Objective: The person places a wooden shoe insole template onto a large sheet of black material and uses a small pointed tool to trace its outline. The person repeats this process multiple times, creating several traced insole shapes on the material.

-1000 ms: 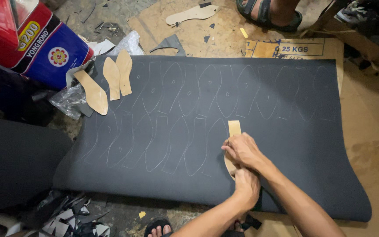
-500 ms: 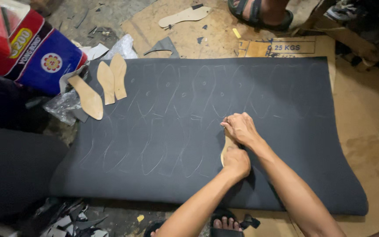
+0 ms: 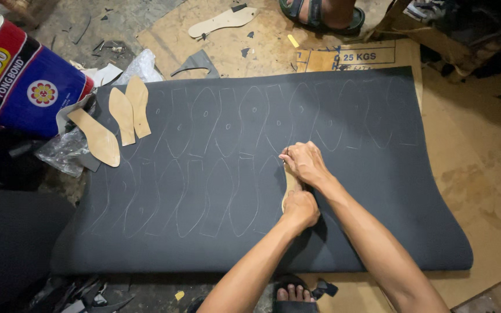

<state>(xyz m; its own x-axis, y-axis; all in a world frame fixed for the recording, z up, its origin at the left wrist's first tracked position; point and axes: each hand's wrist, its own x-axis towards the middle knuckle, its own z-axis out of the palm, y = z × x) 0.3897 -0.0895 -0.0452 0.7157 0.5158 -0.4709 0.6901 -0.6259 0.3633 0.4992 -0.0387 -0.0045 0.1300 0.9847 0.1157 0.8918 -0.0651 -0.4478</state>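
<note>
Centre of frame, on dark sheet (image 3: 378, 191): left hand (image 3: 300, 208) clenched, pressing down tan template (image 3: 290, 184); right hand (image 3: 304, 162) pinched at its upper edge, contents hidden. Upper left, three more templates (image 3: 124, 116).

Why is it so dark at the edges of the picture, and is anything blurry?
In the head view, light falls mostly on the middle: the dark sheet with its chalk outlines, both hands (left hand, right hand) and the tan template look sharp. The left corner and top right sink into shadow. The right arm casts a soft shadow on the sheet. No glare shows.
</note>
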